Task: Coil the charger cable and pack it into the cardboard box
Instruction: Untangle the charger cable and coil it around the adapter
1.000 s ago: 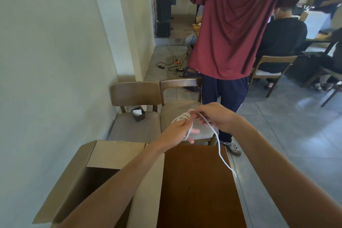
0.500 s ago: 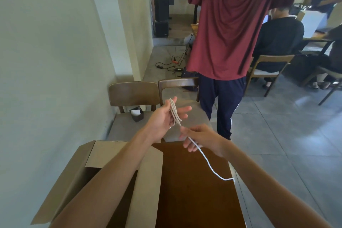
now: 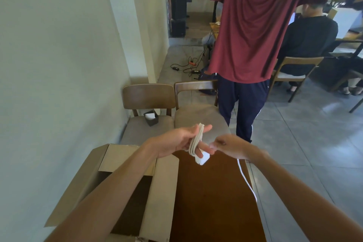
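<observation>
The white charger cable [image 3: 196, 139] is wound in several loops around the fingers of my left hand [image 3: 180, 140], above the far end of the table. A white charger block [image 3: 202, 158] hangs just under those fingers. My right hand [image 3: 228, 146] pinches the cable close to the coil, and the loose tail [image 3: 246, 180] drops from it past the table's right edge. The open cardboard box [image 3: 165, 186] stands on the table under my left forearm, flaps spread; its inside is dark and mostly hidden by the arm.
The dark wooden table [image 3: 212, 202] ends just beyond my hands. Two wooden chairs [image 3: 149, 100] stand behind it, one bearing a small black holder [image 3: 150, 118]. A person in a red shirt [image 3: 253, 31] stands close at the far right corner. A wall runs along the left.
My right hand has come up from below the coil to beside my left fingers, laying on another loop. The charger block now shows under my left hand, and the free tail is shorter.
</observation>
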A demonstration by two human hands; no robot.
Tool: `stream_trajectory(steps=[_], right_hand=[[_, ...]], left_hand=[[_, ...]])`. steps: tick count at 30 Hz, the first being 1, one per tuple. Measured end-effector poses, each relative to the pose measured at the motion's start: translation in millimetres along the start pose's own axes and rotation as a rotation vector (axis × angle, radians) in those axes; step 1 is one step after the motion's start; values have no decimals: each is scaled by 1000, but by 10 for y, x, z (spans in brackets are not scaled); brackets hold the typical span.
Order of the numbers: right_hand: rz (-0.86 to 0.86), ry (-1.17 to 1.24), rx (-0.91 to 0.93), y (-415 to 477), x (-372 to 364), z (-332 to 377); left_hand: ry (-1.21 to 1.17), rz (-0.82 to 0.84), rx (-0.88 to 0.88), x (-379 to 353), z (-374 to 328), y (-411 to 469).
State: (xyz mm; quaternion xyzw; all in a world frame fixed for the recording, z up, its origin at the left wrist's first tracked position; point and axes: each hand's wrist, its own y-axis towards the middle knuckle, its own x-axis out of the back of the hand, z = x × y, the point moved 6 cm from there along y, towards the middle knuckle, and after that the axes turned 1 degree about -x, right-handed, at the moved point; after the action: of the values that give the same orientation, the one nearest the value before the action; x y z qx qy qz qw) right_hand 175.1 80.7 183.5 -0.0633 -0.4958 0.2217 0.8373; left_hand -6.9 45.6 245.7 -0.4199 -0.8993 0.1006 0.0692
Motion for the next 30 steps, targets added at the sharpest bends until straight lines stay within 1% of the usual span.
stream_trajectory(steps=[2, 3, 4, 6, 9, 12, 14, 16, 18, 21, 25, 27, 30], right_hand=[[-69, 8, -36, 55, 172, 91], [-104, 84, -56, 71, 265, 153], [-141, 193, -70, 80, 350, 215], [-198, 380, -70, 62, 467, 345], [-226, 508, -17, -3, 519, 530], [-271, 496, 40, -83, 583, 679], [-283, 476, 95, -146, 600, 760], [-257, 501, 155, -203, 558, 810], [-217, 540, 196, -243, 482, 822], [-119, 616, 185, -269, 307, 737], [42, 600, 120, -246, 8, 557], [68, 567, 89, -222, -75, 458], [79, 514, 20, -173, -134, 268]], left_hand=[[150, 61, 71, -129, 88, 59], [197, 63, 108, -168, 137, 99], [226, 45, 142, -186, 184, 136], [233, -44, 168, -168, 224, 207], [151, -218, 138, -71, 171, 319], [-72, -421, 153, 53, 142, 412], [-204, -476, 103, 113, 98, 431], [-358, -493, 9, 156, 5, 420], [-487, -513, -48, 233, -63, 393], [-601, -509, -109, 349, -128, 406], [-671, -461, -130, 452, -138, 395], [-668, -422, -119, 448, -149, 377], [-564, -355, -104, 423, -170, 321]])
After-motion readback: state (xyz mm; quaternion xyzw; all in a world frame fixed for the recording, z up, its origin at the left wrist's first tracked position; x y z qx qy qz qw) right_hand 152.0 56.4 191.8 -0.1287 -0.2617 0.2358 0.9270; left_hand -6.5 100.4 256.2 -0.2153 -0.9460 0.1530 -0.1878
